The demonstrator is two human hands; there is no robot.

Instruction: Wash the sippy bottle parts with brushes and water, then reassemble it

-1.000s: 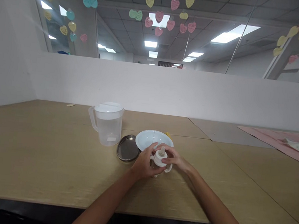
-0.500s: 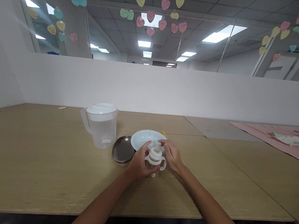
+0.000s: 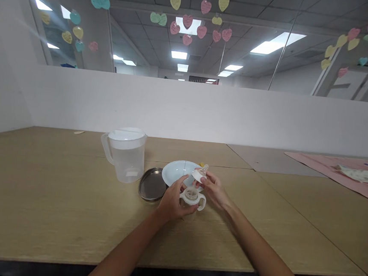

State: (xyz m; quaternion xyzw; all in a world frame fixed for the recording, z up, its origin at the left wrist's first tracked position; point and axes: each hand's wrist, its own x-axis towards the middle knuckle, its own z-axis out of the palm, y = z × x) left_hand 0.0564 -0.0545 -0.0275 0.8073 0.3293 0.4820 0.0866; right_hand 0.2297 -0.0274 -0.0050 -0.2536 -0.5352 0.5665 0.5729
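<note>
My left hand is closed around a clear baby bottle with white side handles; its round mouth is uncovered and faces up. Just above and to the right, my right hand pinches the bottle's nipple cap, a white ring with a clear teat, tilted and apart from the bottle. Something thin and pale hangs beneath the cap, too small to make out fully. Behind both hands lies a pale blue-white bowl, partly covered by them.
A round metal tray touches the bowl's left side. Left of it stands a lidded clear pitcher holding water. Something yellow peeks out behind the bowl. A pink cloth with items on it lies far right on the wooden table.
My right hand has lifted the nipple cap off the bottle, up and slightly right, baring the bottle's mouth. My left hand stays around the bottle.
</note>
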